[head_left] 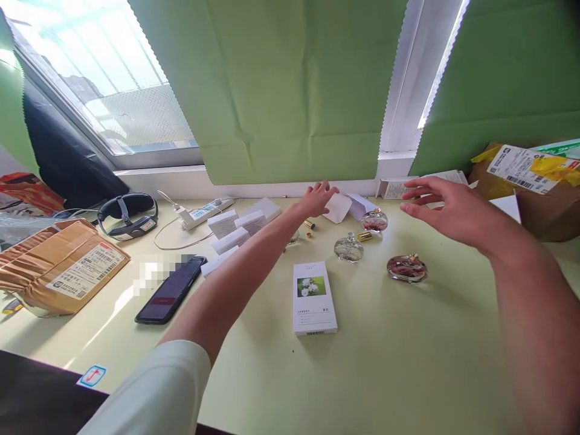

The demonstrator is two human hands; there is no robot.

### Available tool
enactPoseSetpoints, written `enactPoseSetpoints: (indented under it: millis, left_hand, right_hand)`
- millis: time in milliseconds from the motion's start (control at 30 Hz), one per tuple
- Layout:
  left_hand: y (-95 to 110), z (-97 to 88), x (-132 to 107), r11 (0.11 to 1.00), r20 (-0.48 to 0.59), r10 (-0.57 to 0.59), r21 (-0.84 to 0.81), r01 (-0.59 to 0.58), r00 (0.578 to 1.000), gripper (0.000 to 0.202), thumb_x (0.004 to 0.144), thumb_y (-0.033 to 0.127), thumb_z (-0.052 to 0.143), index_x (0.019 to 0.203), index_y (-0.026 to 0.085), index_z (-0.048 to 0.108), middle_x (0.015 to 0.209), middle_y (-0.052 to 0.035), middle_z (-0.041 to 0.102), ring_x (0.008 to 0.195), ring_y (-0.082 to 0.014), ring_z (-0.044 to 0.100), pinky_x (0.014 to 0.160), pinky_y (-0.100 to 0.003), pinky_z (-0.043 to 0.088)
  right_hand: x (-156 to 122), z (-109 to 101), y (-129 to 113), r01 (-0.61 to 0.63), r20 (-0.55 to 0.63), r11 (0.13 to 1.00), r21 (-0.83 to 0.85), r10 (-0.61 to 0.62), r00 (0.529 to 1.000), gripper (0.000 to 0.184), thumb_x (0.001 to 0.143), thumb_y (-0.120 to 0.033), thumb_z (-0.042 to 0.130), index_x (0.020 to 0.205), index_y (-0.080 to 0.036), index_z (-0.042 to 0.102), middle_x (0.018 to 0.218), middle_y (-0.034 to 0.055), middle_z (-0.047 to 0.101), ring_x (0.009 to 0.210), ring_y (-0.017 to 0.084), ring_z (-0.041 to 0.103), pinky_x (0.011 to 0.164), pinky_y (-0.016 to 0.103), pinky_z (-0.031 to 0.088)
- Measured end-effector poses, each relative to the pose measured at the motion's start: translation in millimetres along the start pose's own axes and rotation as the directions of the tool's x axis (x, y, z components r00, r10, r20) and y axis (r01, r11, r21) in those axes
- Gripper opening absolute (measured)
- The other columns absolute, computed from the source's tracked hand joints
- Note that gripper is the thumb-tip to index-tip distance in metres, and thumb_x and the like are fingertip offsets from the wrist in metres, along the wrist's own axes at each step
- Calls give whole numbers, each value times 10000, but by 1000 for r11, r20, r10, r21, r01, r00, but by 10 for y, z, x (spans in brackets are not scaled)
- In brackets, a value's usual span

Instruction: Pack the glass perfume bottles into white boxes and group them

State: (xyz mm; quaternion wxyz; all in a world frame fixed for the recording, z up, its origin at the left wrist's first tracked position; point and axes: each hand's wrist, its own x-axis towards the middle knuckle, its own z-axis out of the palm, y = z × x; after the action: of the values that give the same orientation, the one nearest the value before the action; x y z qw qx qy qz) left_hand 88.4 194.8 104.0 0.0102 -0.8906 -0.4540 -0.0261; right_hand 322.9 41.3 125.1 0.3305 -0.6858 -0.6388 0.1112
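Observation:
My left hand [318,199] reaches far across the pale table, its fingers on the edge of an open white box [339,207] by the window sill. My right hand [441,205] hovers open, fingers spread, above the table to the right, holding nothing. Below it lie round glass perfume bottles: one clear [348,248], one with a reddish tint [374,221] and a flat reddish one [406,269]. Small gold caps [309,225] lie near the left hand. A white carton with a flower picture [313,297] lies flat in the middle.
Several small white boxes [238,226] and a power strip [203,212] sit at the back left. A black phone [171,290], a headset [128,214] and a cardboard parcel [58,266] lie on the left. Another labelled parcel [530,181] stands at the far right.

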Motion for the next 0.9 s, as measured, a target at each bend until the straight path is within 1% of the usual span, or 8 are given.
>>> enactPoseSetpoints:
  millis: [100, 167, 233, 367, 467, 567, 733, 900]
  left_hand:
    - [160, -174, -407, 995, -52, -99, 1, 99, 994, 480, 991, 352, 343, 1440, 181, 330, 1479, -166, 380, 1357, -307, 376, 1057, -448, 365]
    - [301, -174, -822, 988, 35, -152, -9, 153, 988, 583, 977, 556, 247, 1321, 146, 479, 1321, -207, 531, 1124, -353, 578, 876, -466, 473]
    - [445, -45, -1260, 976, 145, -214, 2, 216, 966, 770, 890, 738, 216, 1228, 143, 569, 1196, -229, 602, 929, -364, 652, 772, -476, 492]
    - [585, 367, -1832, 937, 318, -294, -91, 338, 901, 918, 778, 835, 305, 1445, 209, 383, 1444, -243, 406, 1045, -428, 613, 817, -531, 479]
    - [495, 496, -1939, 895, 319, -194, -329, 300, 928, 931, 768, 690, 519, 1532, 274, 191, 1548, -177, 273, 1250, -409, 494, 949, -512, 455]
    - [325, 452, -1950, 752, 184, -9, -647, 128, 983, 1063, 708, 516, 691, 1547, 344, 60, 1606, -104, 127, 1345, -348, 406, 1045, -449, 431]
    - [149, 477, -1961, 303, -59, 244, -943, -134, 968, 1131, 707, 358, 739, 1543, 354, -23, 1453, -89, 394, 1381, -270, 386, 1190, -455, 266]
    - [77, 545, -1978, 207, -15, 293, -975, -79, 956, 1130, 703, 315, 747, 1546, 364, -3, 1499, -91, 344, 1411, -284, 351, 1190, -467, 258]
  right_hand:
    - [0, -3, -8, 4, -2, 1000, 7, -4, 1000, 426, 806, -479, 644, 1200, -323, 608, 1102, 33, 735, 1021, 250, 666, 780, 391, 537]
    - [-1, 10, -15, 8, -5, 1000, 5, -8, 1000, 402, 808, -481, 645, 1183, -336, 616, 1089, 23, 738, 1022, 246, 668, 764, 385, 534]
    - [-4, 32, -27, 7, -1, 1000, 13, -7, 1000, 402, 804, -480, 654, 1181, -345, 621, 1089, 20, 735, 1021, 241, 670, 758, 379, 533]
    - [-28, 58, -60, 11, 15, 1000, 26, -11, 1000, 400, 800, -485, 660, 1180, -362, 628, 1080, 16, 732, 1018, 232, 671, 746, 370, 533]
    - [-43, 43, -74, 14, 14, 1000, 18, -14, 1000, 403, 798, -498, 655, 1176, -361, 629, 1080, 24, 732, 1029, 241, 667, 734, 375, 530]
    - [-35, 33, -66, 15, 7, 1000, 23, -15, 1000, 427, 794, -500, 652, 1190, -342, 632, 1085, 50, 733, 1032, 256, 668, 716, 369, 530]
    - [-1, 82, -37, 46, 33, 996, 73, -49, 998, 460, 804, -487, 635, 1228, -310, 612, 1136, 69, 722, 1036, 261, 662, 750, 384, 533]
    - [-3, 104, -46, 46, 45, 997, 55, -48, 998, 444, 814, -484, 632, 1226, -321, 605, 1179, 43, 704, 1037, 243, 654, 794, 388, 523]
